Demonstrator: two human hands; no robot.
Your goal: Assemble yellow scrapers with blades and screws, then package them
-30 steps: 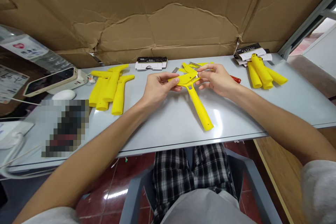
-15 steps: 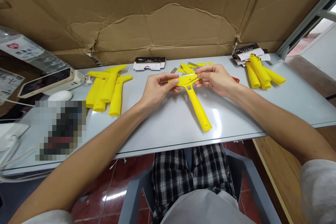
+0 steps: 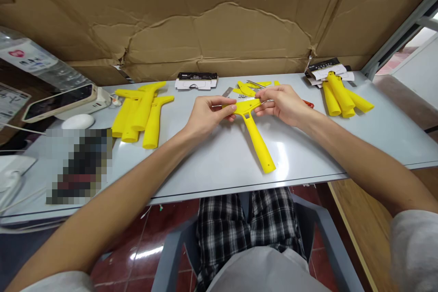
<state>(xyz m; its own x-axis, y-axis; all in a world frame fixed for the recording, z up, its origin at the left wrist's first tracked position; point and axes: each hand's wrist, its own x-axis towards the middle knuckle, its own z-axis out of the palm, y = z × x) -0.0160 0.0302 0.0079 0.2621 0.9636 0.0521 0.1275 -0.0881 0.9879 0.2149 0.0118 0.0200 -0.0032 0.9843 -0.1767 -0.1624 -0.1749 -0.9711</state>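
A yellow plastic scraper with a T-shaped head is held between both hands, its handle pointing down toward the table's front edge. A thin metal blade shows along the top of its head. My left hand pinches the left end of the head between thumb and fingers. At the right end, my right hand closes on the head; its fingertips partly cover that corner. Just behind the hands lie loose yellow plates, small screws, a metal blade and a slim metal rod.
Several yellow scraper handles lie at the left, and several more handles at the right by black-and-white boxes. Another small box stands at the back. A red-handled tool is partly behind my right hand. Cardboard walls the back.
Both hands keep their grip on the scraper's head, which has tilted slightly. The camera view has shifted a little.
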